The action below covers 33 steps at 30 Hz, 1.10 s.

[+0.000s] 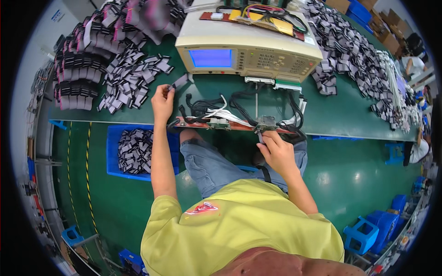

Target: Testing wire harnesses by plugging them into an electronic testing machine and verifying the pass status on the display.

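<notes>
My left hand (163, 103) is over the left front of the bench, its thumb and fingers pinching one end of a short grey flat cable (181, 82). The cable's other end points toward the tester (216, 59), a beige box with a lit blue screen. My right hand (277, 151) is at the bench's front edge, fingers closed on another small grey cable (260, 138), mostly hidden by the fingers. That cable reaches up to a socket block (266, 121) on a red-brown fixture strip (239, 125). Whether it is plugged in I cannot tell. A second socket block (218, 123) sits farther left on the strip.
Black and white wires (207, 108) run behind the strip. Loose grey cables (126, 85) and bundled ones (76, 76) are heaped at left, with another heap (345, 55) at right. A blue bin (113, 156) of cables stands below the bench. Blue stools (361, 234) stand behind at right.
</notes>
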{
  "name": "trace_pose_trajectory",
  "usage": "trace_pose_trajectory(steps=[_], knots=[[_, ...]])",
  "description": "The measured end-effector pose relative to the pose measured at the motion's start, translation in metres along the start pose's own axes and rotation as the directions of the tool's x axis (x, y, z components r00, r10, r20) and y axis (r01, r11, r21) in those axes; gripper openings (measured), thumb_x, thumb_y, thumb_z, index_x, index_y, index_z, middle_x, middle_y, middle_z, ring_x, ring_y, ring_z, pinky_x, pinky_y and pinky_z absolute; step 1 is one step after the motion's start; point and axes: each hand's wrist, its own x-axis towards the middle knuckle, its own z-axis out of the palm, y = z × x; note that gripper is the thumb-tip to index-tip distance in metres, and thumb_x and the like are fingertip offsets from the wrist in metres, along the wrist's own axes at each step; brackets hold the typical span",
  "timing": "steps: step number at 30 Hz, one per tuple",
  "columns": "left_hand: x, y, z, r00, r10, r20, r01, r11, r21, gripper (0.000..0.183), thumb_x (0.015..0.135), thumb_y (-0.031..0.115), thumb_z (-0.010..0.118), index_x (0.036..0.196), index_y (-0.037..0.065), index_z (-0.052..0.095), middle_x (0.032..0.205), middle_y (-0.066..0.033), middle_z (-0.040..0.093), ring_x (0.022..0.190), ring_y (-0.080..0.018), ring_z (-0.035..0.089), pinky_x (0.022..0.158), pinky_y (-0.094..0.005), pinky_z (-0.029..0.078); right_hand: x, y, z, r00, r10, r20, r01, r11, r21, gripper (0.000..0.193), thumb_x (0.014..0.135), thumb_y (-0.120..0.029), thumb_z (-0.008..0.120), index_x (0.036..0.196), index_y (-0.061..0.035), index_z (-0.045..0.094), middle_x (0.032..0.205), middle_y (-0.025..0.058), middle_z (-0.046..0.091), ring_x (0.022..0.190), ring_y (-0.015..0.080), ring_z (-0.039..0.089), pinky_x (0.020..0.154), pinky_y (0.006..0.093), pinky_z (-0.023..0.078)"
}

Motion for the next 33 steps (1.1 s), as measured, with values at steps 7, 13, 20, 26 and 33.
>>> trace_pose_trajectory(steps=[7, 13, 20, 26, 33], knots=[[-0.002, -0.007, -0.004, 1.0, 0.0, -0.023, -0.002, 0.999, -0.05, 0.02, 0.099, 0.017, 0.076, 0.103, -0.001, 0.067, 0.081, 0.0021, 0.065, 0.071, -0.0045, 0.055, 0.065, -0.0221, 0.046, 0.009, 0.006, -0.001, 0.982, -0.063, 0.18, 0.071, 0.997, -0.039, 0.022, 0.092, -0.022, 0.076, 0.085, -0.0064, 0.062, 0.089, 0.0061, 0.056, 0.068, 0.0263, 0.066, 0.055, 0.0393, 0.051], [-0.003, -0.001, -0.002, 1.0, 0.001, -0.015, -0.002, 0.998, -0.063, 0.02, 0.097, 0.016, 0.076, 0.103, -0.001, 0.068, 0.08, 0.0002, 0.067, 0.071, -0.0058, 0.057, 0.066, -0.0233, 0.048, 0.003, 0.008, -0.001, 0.976, -0.051, 0.21, 0.072, 0.993, -0.091, 0.025, 0.094, -0.024, 0.074, 0.083, -0.0065, 0.061, 0.088, 0.0072, 0.055, 0.066, 0.0265, 0.066, 0.055, 0.0392, 0.051], [0.0, -0.022, -0.005, 1.0, 0.025, -0.017, -0.027, 0.996, -0.082, 0.021, 0.099, 0.017, 0.076, 0.108, 0.0, 0.069, 0.088, -0.0024, 0.071, 0.081, -0.008, 0.063, 0.075, -0.0257, 0.052, -0.006, 0.011, 0.025, 0.997, -0.065, -0.052, 0.06, 0.994, -0.09, 0.027, 0.092, -0.02, 0.075, 0.075, -0.0075, 0.058, 0.081, 0.0074, 0.054, 0.06, 0.0248, 0.064, 0.052, 0.0387, 0.051], [0.006, -0.018, 0.0, 1.0, 0.024, 0.003, -0.023, 0.999, -0.041, 0.018, 0.099, 0.015, 0.074, 0.104, -0.001, 0.068, 0.083, -0.0013, 0.068, 0.074, -0.0078, 0.06, 0.071, -0.0254, 0.051, -0.064, -0.015, -0.01, 0.993, -0.115, 0.008, 0.112, 0.981, 0.161, 0.035, 0.085, -0.02, 0.081, 0.068, -0.0097, 0.052, 0.068, 0.0065, 0.049, 0.054, 0.0234, 0.057, 0.048, 0.0376, 0.047], [-0.001, -0.013, -0.007, 0.997, 0.069, -0.02, -0.068, 0.996, 0.053, 0.018, 0.099, 0.016, 0.073, 0.103, -0.001, 0.066, 0.078, -0.0004, 0.064, 0.069, -0.0072, 0.055, 0.065, -0.0259, 0.047, 0.004, 0.074, -0.099, 0.947, 0.225, -0.23, -0.274, 0.938, -0.21, 0.039, 0.094, -0.03, 0.076, 0.073, -0.0042, 0.056, 0.074, 0.0132, 0.056, 0.064, 0.0374, 0.061, 0.055, 0.0469, 0.049]])
